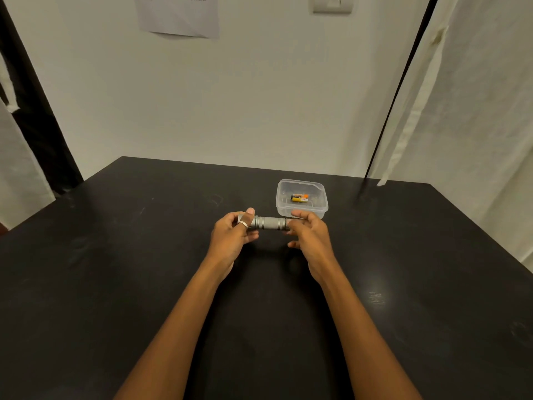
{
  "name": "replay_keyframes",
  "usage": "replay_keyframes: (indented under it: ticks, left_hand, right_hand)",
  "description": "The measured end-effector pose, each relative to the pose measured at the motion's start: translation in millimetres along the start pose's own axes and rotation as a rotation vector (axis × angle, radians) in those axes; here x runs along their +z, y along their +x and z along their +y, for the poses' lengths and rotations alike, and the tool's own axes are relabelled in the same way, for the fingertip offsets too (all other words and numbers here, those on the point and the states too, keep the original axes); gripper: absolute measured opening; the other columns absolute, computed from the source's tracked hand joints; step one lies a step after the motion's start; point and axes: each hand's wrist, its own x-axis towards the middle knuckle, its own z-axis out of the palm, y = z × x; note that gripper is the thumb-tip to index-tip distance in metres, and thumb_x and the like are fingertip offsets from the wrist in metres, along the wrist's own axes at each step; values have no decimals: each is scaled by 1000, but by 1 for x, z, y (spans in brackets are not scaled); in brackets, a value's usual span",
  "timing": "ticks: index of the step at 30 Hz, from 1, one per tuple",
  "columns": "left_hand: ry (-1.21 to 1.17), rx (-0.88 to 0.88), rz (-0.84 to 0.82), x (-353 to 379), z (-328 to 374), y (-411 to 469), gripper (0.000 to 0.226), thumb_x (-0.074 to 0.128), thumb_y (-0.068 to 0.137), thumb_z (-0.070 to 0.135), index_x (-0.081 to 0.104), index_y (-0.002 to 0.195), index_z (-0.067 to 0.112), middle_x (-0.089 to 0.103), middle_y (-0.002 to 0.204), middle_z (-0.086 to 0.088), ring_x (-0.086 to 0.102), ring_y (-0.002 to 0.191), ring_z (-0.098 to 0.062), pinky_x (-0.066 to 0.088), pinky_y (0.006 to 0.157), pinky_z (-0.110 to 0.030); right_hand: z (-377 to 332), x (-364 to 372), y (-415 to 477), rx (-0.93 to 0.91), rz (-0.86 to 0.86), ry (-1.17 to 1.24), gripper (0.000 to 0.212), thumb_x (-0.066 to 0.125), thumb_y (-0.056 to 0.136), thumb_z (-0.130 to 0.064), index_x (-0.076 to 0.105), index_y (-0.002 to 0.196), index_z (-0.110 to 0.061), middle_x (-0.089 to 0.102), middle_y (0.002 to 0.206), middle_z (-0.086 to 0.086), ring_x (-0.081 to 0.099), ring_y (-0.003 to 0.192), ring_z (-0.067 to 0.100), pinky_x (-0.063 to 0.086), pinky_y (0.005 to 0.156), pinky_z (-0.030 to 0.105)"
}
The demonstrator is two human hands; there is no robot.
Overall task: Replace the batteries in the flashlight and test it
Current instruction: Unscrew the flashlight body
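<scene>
A grey metal flashlight lies level between my two hands, a little above the black table. My left hand, with a ring on one finger, grips its left end. My right hand pinches its right end with thumb and fingers. Both ends of the flashlight are hidden by my fingers. Just behind my right hand stands a clear plastic tub, and batteries with black, yellow and orange markings lie inside it.
The table's back edge meets a white wall. A thin black pole rises at the back right beside a white curtain. A paper sheet hangs on the wall.
</scene>
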Motion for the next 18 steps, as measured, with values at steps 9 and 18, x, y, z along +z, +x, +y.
replay_keyframes:
  ticks: [9, 18]
  left_hand:
    - [11, -5, 14, 1, 1, 0, 28, 64, 98, 36, 68, 111, 11, 70, 111, -11, 72, 98, -23, 60, 75, -26]
    - [13, 10, 13, -1, -1, 0, 27, 64, 99, 37, 67, 110, 12, 71, 106, -10, 72, 83, -16, 60, 72, -27]
  right_hand:
    - [1, 3, -1, -7, 13, -72, 17, 63, 101, -28, 65, 114, -17, 75, 101, 5, 71, 76, 11, 55, 61, 23]
    - [-1, 3, -3, -6, 19, -42, 21, 64, 101, -35, 65, 113, -18, 75, 104, 4, 73, 82, 14, 55, 62, 25]
